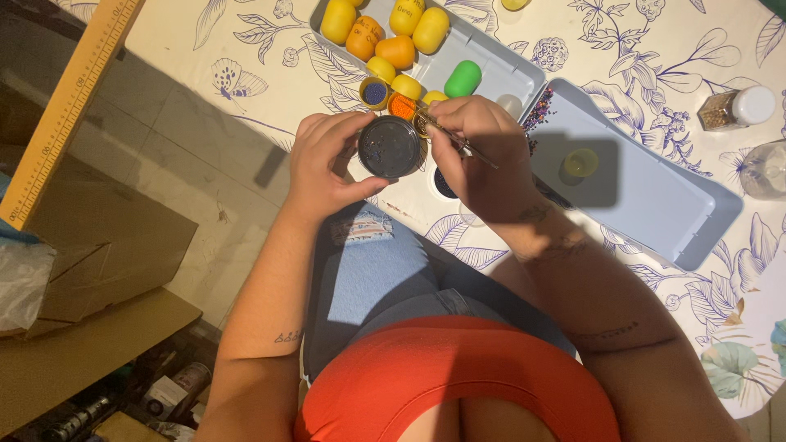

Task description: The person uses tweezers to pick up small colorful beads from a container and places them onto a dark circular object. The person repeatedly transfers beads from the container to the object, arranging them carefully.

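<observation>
The tip of the thin needle (458, 139) is hidden where it meets the rim of the round dark jar (389, 146), so what it touches cannot be told. The needle is pinched in the closed grip of the right hand (479, 151); part of a dark-filled cup (443, 186) is covered by that hand. The jar is held above the edge of the bench (246, 74) by the left hand (323, 164), whose fingers are wrapped round its side; small dark beads seem to lie inside, though they are hard to make out. Behind it, a small open cup of blue beads (374, 92) and another of orange beads (401, 105) are seen beside closed yellow and orange egg-shaped capsules (385, 33) and a green capsule (463, 78) in a pale tray (491, 57). A second pale tray (655, 196) carries a scatter of mixed beads (538, 110) and a small yellowish lid (580, 162). At the right edge a bottle (765, 169) is cut off.
</observation>
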